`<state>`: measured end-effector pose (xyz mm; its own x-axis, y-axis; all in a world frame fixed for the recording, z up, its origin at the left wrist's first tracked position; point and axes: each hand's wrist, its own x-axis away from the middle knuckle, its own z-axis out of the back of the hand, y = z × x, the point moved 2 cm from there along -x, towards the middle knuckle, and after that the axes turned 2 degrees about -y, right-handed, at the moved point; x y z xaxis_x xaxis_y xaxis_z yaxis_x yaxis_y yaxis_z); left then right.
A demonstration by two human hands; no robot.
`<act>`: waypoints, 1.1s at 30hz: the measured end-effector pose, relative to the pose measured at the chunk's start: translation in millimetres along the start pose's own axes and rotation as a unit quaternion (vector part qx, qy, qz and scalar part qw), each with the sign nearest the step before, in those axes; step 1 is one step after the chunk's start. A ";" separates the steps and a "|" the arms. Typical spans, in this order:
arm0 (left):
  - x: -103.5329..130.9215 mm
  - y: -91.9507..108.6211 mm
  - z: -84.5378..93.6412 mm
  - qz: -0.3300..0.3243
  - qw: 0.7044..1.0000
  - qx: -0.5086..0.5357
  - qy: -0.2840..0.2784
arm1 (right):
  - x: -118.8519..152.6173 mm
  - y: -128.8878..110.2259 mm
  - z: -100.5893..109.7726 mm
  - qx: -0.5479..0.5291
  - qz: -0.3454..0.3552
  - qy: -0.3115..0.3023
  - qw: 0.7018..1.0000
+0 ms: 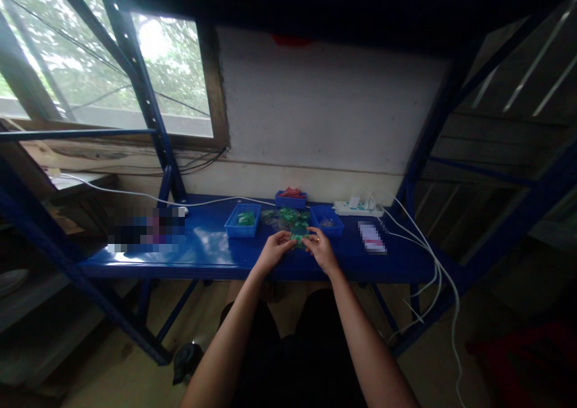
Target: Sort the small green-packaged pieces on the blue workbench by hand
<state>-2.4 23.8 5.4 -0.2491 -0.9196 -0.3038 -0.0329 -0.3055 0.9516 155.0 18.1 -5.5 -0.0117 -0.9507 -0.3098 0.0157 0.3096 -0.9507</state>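
My left hand (276, 250) and my right hand (321, 249) hold a small green packet (299, 235) between them, above the front of the blue table. The fingers of each are closed on one side of it. Just behind lies a loose pile of green and clear packets (288, 216). Left of the pile is a blue tray (242, 232) with green packets inside. A second blue tray (336, 229), right of the pile, holds small items too dim to make out. At the back, a smaller blue tray (291, 203) contains red pieces (292, 192).
A white power strip (358, 208) with plugs and white cables (426, 246) is at the back right. A phone-like item (372, 237) lies before it. Blurred items (146, 231) sit at the table's left. Blue posts (155, 119) frame the blue table (202, 267).
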 end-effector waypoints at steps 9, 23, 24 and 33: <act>0.2 -2.4 -0.3 0.006 1.000 0.017 -0.022 | 0.7 -0.1 0.4 0.012 0.017 0.000 1.000; -0.6 -4.8 0.9 -0.016 0.999 -0.032 -0.021 | 1.5 -2.3 -0.5 0.013 0.020 -0.005 1.000; 0.1 -3.0 1.0 -0.020 0.999 -0.046 -0.018 | 1.5 -2.5 -0.5 0.013 0.019 -0.005 1.000; 1.1 1.3 -0.4 -0.017 0.999 -0.042 -0.025 | -5.5 5.6 1.2 0.022 0.013 0.044 0.999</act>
<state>-2.3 22.3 6.3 -0.2972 -0.8953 -0.3318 0.0388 -0.3585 0.9327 156.4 25.0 -9.1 -0.0976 -0.9366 -0.3365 0.0603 0.3319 -0.9414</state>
